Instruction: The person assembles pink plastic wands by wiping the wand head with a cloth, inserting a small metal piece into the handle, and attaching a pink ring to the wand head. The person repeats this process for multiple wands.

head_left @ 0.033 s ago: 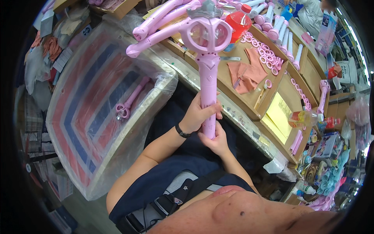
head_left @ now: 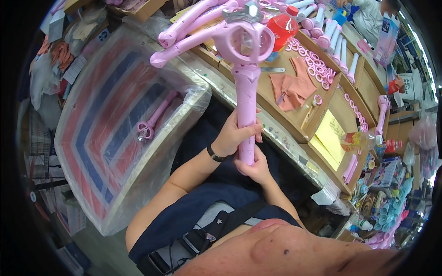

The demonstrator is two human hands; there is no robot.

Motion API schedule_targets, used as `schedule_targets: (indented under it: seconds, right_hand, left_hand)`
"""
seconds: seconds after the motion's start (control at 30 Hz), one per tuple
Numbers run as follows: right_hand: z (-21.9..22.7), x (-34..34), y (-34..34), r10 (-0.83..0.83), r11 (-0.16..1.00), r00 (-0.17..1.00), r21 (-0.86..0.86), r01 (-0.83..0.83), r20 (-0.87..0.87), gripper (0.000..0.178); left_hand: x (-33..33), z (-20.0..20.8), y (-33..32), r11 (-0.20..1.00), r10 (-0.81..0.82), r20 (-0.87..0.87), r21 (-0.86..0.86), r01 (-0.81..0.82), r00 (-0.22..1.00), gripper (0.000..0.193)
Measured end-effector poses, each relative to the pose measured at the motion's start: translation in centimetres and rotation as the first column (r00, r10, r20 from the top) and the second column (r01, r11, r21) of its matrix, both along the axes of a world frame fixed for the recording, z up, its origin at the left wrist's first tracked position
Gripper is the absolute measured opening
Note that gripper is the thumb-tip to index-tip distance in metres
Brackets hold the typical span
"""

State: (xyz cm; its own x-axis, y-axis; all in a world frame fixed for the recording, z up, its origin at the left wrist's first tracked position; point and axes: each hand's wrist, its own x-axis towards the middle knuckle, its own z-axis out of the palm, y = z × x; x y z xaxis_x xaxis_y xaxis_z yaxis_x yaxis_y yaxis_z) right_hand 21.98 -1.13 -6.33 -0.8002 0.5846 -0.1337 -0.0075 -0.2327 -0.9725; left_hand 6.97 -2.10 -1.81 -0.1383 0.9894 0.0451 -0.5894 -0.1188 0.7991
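Observation:
A pink toy wand (head_left: 246,94) stands nearly upright before me, with a round openwork head and a grey crown-shaped tip (head_left: 241,14). My left hand (head_left: 230,134) wraps round the lower part of its handle, a dark band on the wrist. Just below, my right hand (head_left: 256,166) grips the handle's bottom end. Inside the plastic-lined bin (head_left: 124,193) at the left lies another pink wand (head_left: 159,114). More pink wand pieces (head_left: 184,39) lie on the bench behind the held wand's head.
Cardboard trays on the bench hold pink rings (head_left: 317,69), an orange cloth (head_left: 292,87) and yellow paper (head_left: 329,135). A red drink bottle (head_left: 284,28) stands right beside the wand's head. White-and-pink handles (head_left: 328,37) lie farther back; another person (head_left: 368,18) is at the far right.
The wand has turned a little about its long axis in my hands, so its head shows from a different side. Both hands keep nearly the same place.

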Motion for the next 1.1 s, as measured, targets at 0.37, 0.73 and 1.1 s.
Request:
schedule_targets:
  seconds: [0.37, 0.73, 1.1]
  right_hand:
    - [-0.6, -0.2, -0.3, -0.133, 0.961, 0.924, 0.274, 0.032, 0.359, 0.049]
    - [0.8, 1.1, -0.8, 0.187, 0.958, 0.981, -0.227, -0.174, 0.040, 0.049]
    - [-0.3, 1.5, -1.4, 0.141, 0.968, 0.990, -0.210, -0.134, 0.016, 0.054]
  left_hand:
    - [0.0, -0.6, 0.6, 0.950, 0.263, -0.222, -0.113, -0.292, 0.939, 0.036]
    - [-2.1, 0.4, 0.7, 0.997, 0.052, 0.101, 0.052, -0.058, 0.993, 0.041]
    - [-5.1, 2.0, 3.4, 0.968, 0.165, 0.131, 0.166, -0.185, 0.978, 0.076]
